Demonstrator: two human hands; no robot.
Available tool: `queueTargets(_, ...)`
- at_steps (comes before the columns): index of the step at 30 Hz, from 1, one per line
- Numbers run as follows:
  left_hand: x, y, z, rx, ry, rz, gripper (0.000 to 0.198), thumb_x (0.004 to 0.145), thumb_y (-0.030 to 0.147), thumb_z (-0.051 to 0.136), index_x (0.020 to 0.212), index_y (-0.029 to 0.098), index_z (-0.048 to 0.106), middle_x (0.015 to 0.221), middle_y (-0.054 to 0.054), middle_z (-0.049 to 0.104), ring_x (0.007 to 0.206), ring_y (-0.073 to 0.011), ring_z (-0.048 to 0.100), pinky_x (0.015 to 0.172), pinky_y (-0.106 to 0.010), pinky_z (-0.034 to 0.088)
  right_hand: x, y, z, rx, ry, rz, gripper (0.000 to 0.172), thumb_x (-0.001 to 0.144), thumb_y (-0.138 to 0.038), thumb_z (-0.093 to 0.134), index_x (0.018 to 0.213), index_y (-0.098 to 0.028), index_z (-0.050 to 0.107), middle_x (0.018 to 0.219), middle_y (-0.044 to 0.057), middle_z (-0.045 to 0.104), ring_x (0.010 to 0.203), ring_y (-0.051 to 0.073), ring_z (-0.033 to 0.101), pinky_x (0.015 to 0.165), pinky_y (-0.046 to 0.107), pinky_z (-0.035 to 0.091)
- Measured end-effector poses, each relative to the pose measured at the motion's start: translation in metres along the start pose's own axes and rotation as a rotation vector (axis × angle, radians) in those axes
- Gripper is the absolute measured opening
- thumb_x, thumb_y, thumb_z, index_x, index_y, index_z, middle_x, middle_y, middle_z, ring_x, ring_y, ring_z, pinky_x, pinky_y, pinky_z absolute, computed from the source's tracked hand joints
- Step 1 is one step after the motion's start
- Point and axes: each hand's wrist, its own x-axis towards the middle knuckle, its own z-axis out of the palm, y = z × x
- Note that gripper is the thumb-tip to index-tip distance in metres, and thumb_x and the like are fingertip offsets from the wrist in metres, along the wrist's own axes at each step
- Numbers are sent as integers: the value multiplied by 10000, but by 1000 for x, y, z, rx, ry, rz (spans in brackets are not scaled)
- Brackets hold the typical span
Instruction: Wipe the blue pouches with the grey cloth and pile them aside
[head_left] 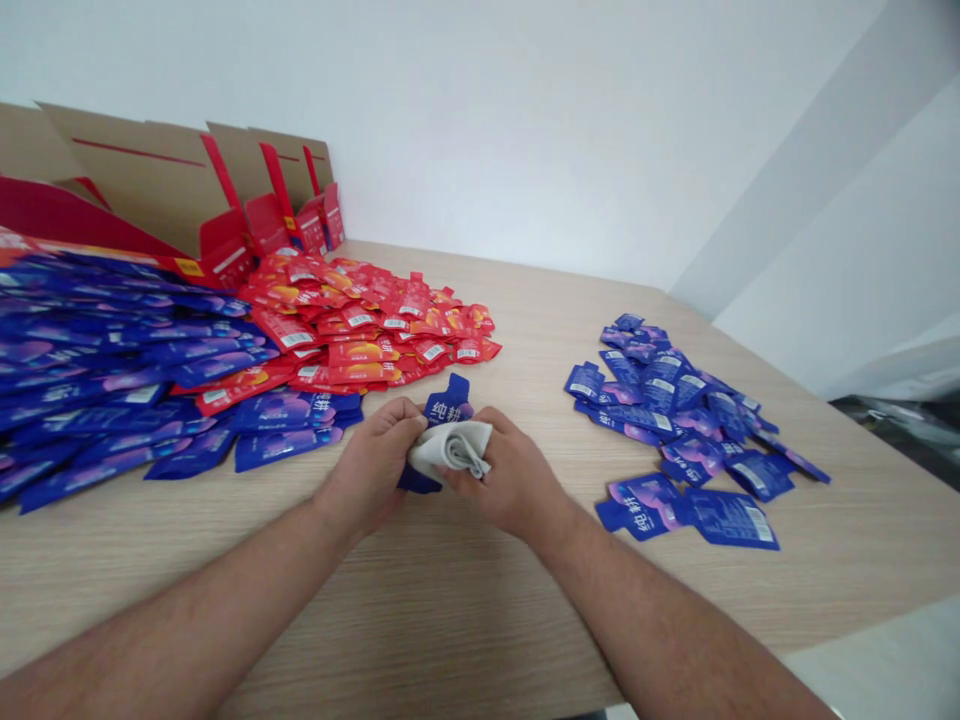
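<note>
My left hand point(367, 468) and right hand point(510, 472) grip a crumpled white cloth point(450, 450) around a glossy blue sachet point(448, 407), which could slip out if my hold loosens.

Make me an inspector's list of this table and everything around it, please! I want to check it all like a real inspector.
Surface: light wood-grain table.
Job's things: folded grey-white cloth pressed against a blue sachet with white lettering.
Clutter: large heap of blue sachets and heap of red sachets on the left; smaller heap of blue sachets on the right.
Grippers: none; left hand and right hand both grip the cloth.
Cables: nothing seen.
Surroundings: open cardboard cartons with red flaps before a white wall.
</note>
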Motion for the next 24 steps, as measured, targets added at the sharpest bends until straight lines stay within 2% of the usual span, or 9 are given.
queueTargets(2,0,1,1,-8,13,-6,268,643,329,740,669,208,503,560,63,487,507,-94,430,474,-216,350,0,-1,0,1,13,26,146,863,-278,739,997,-226,716,990,61,699,996,221,654,891,349,576)
queueTargets(6,0,3,2,-26,10,-45,289,626,332,754,667,213,493,541,68,474,488,-96,429,461,-221,352,0,-3,0,2,-120,-42,164,853,-267,741,1005,-208,719,995,63,718,1056,244,655,940,372,566)
queueTargets(9,-2,4,2,-39,16,-37,288,628,329,756,669,212,496,541,68,478,480,-94,424,449,-220,336,1,-5,1,-17,-77,-3,182,874,-280,721,1032,-190,722,1006,81,711,1039,246,654,924,375,568)
queueTargets(13,-4,5,2,-35,-13,-52,291,637,321,769,684,210,504,544,71,491,471,-91,425,450,-221,349,0,-7,4,-7,-208,-78,173,868,-305,731,1002,-196,718,1014,75,710,1009,242,665,896,367,574)
queueTargets(18,-2,5,2,-55,-4,-40,291,638,311,768,666,208,498,539,70,482,478,-92,433,455,-218,354,-2,-7,5,-6,-97,-14,219,847,-266,750,1052,-202,712,1073,76,709,1072,246,658,954,372,562)
queueTargets(24,-4,7,3,-69,-9,-40,283,651,296,766,684,207,500,549,70,490,481,-94,445,465,-220,373,-4,-8,8,4,-108,-37,170,864,-277,735,1021,-220,704,1050,64,705,1058,236,655,941,358,561)
